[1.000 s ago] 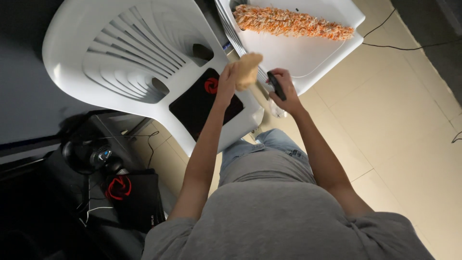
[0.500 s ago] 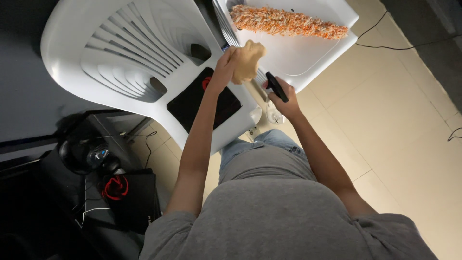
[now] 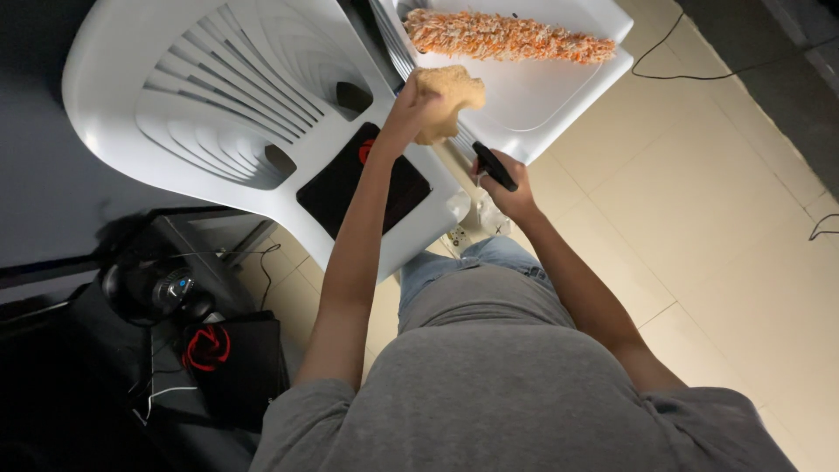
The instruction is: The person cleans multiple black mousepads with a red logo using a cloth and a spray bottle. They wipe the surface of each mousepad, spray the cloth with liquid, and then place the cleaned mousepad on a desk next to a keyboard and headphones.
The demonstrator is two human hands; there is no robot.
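My left hand [image 3: 409,112] grips a tan cloth [image 3: 446,98] and holds it up near the edge between two white plastic chairs. My right hand [image 3: 507,188] is closed around a black handle [image 3: 492,164] just below the right chair's edge. The handle seems to belong to the long orange and white fluffy duster [image 3: 507,37] lying across the right chair's seat [image 3: 542,92], but the join is hidden by the cloth. A flat black pad with a red mark [image 3: 363,188] lies on the left chair's seat [image 3: 218,105], under my left forearm.
A dark low shelf [image 3: 192,245] at the left carries a small black fan [image 3: 162,293] and a black case with a red emblem [image 3: 232,363]. Cables [image 3: 699,74] run over the beige tiled floor at the right. A small white object [image 3: 489,218] lies on the floor below my right hand.
My left hand has lifted the tan cloth up and a little right, toward the right chair's edge. My right hand with the black handle has stayed near the same spot.
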